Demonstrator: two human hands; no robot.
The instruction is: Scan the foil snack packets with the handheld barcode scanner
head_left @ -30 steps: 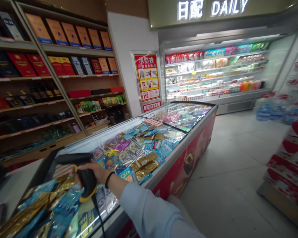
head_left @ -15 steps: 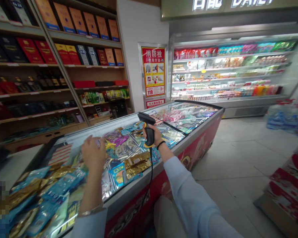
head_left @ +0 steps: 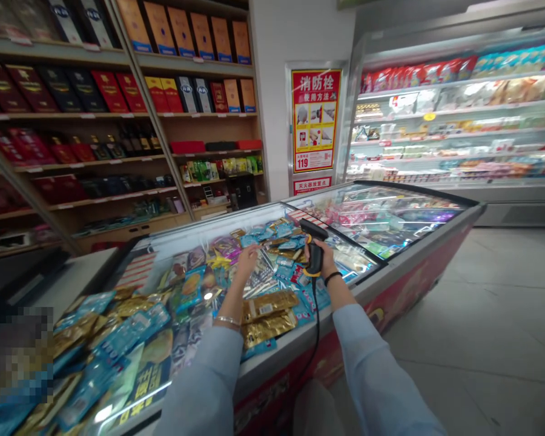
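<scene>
In the head view my right hand (head_left: 327,259) grips a black and yellow barcode scanner (head_left: 315,257) by its handle, with its head pointing away over the freezer. A black cable (head_left: 317,315) hangs from the handle. My left hand (head_left: 247,260) reaches over the packets inside the freezer, fingers stretched forward and no item visible in them. Below it lie gold foil packets (head_left: 269,306), and a blue packet (head_left: 193,287) lies to its left. More blue packets (head_left: 279,230) are heaped just beyond both hands.
The chest freezer (head_left: 418,248) has glass lids (head_left: 390,212) over its far part. A pile of blue and gold packets (head_left: 131,330) lies on the near left glass. Shelves of boxes (head_left: 113,91) stand behind, with a lit refrigerated display (head_left: 440,121) at the far right.
My view has turned left. My left hand has moved right and farther over the packets, closer to the scanner. My right hand still holds the scanner.
</scene>
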